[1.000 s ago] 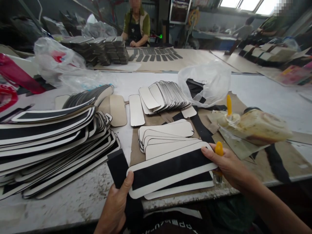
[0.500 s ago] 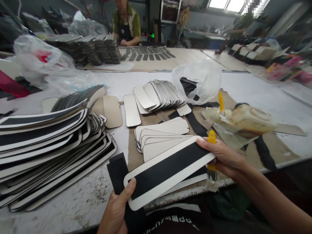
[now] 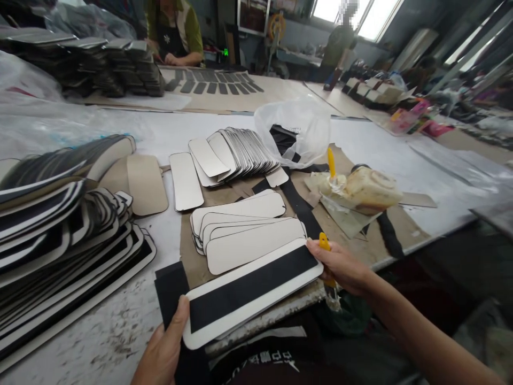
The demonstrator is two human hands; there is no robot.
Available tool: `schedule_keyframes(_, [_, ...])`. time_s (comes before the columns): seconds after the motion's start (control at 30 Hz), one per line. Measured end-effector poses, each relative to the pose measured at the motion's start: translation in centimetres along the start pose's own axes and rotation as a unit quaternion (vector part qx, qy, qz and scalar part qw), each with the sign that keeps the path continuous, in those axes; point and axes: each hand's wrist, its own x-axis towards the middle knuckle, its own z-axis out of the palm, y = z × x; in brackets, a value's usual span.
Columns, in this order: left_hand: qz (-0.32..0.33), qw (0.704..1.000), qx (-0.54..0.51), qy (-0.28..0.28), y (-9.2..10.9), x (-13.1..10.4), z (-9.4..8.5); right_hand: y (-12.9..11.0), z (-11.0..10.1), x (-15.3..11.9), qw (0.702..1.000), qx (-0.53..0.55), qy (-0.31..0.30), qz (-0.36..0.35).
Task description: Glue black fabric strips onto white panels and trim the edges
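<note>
Between my hands is a white rounded panel with a black strip (image 3: 252, 286) along its middle, tilted up to the right. My left hand (image 3: 166, 337) grips its lower left end, thumb on top and fingers hidden underneath. At the other end, my right hand (image 3: 340, 264) pinches the corner and also keeps a yellow-handled brush (image 3: 324, 241) in its fingers, bristles pointing down. Black strips (image 3: 170, 286) lie beside my left hand. Just beyond the panel, several pale rounded panels (image 3: 252, 243) are fanned out on brown paper.
A large stack of black-and-white panels (image 3: 80, 272) fills the left. Behind the fan stands a row of pale pieces (image 3: 244, 155), near a plastic bag (image 3: 316, 128) with black material. A stained container (image 3: 372, 190) and another yellow-handled brush (image 3: 331, 163) are at right. A person (image 3: 174, 37) sits across.
The view has swung to the right, so the table's things appear further left. The held panel is lower and flatter, baring more of the pale fan. Both hands keep their hold.
</note>
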Motion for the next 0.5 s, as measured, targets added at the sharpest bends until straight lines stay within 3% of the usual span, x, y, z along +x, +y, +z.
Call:
schedule_keyframes(0.1, [0.013,1.0,-0.009,-0.011,-0.3,0.2,0.0,0.7,-0.1,0.0,1.0,0.001,0.001,0.0])
schedule_keyframes(0.2, [0.057,0.995,-0.041,-0.065,-0.4,0.0,0.1,0.7,0.0,-0.3,1.0,-0.025,0.011,-0.008])
schedule_keyframes(0.3, [0.059,0.99,-0.024,-0.127,-0.3,-0.4,0.4,0.7,0.0,-0.6,0.995,-0.097,0.029,-0.021])
schedule_keyframes(0.4, [0.052,0.988,-0.031,-0.143,0.0,-1.1,0.7,1.2,-0.2,-0.5,0.985,-0.161,0.056,-0.006])
schedule_keyframes(0.5, [0.052,0.985,-0.058,-0.154,0.1,-1.5,0.7,1.6,-0.2,-0.3,0.987,-0.153,0.056,0.016])
